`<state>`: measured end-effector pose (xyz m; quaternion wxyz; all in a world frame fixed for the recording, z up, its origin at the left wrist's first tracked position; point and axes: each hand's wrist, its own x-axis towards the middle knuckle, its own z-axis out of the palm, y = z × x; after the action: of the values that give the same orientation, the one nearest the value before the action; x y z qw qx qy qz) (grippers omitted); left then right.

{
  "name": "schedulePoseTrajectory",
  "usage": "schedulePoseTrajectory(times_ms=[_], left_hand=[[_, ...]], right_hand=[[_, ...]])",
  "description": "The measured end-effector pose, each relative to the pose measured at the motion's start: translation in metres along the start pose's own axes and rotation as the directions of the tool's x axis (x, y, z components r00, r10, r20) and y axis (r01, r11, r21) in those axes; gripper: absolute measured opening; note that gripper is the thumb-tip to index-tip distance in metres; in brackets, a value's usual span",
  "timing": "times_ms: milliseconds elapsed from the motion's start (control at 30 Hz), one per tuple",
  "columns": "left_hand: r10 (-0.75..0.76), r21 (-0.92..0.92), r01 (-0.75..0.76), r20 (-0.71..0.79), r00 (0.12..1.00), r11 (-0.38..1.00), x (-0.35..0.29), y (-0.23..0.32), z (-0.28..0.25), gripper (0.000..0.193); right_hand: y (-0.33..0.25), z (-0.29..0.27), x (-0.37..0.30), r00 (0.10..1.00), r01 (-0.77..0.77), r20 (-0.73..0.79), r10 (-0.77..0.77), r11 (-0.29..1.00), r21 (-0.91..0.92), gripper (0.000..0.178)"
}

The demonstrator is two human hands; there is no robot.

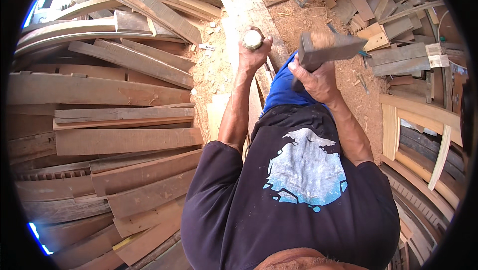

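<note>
My left hand [255, 60] is closed round an upright, chisel-like tool. Only its round, pale butt end [253, 39] shows above the fist; the lower end is hidden. Beneath and beyond that fist runs a long pale wooden board [249, 7], with a crosspiece at its far end. In my right hand [320, 82] is a mallet [328, 50] with a blocky, dark-sided wooden head. Its handle is gripped just below the head, held over my right thigh and apart from the tool in the left hand.
Stacked planks [129, 142] fill the left side, their ends reaching toward me. Wood shavings [209, 66] cover the ground around the board. Offcuts [398, 61] pile up at the far right, and a pale wooden frame [423, 113] stands nearer on that side.
</note>
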<state>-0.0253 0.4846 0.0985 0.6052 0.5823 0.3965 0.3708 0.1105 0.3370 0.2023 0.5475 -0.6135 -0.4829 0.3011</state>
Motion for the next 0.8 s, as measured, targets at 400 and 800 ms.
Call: schedulePoseTrajectory(times_ms=[400, 800], left_hand=[[0.025, -0.016, -0.022, 0.253, 0.967, 1.000, 0.018, -0.048, -0.010, 0.015], [-0.029, 0.161, -0.006, 0.217, 0.976, 0.987, 0.009, -0.068, -0.005, 0.021]], right_hand=[[-0.024, -0.004, 0.092, 0.947, 0.269, 0.308, -0.089, 0.743, -0.612, 0.042], [-0.010, -0.010, 0.083, 0.940, 0.264, 0.341, -0.029, 0.696, -0.668, 0.044]])
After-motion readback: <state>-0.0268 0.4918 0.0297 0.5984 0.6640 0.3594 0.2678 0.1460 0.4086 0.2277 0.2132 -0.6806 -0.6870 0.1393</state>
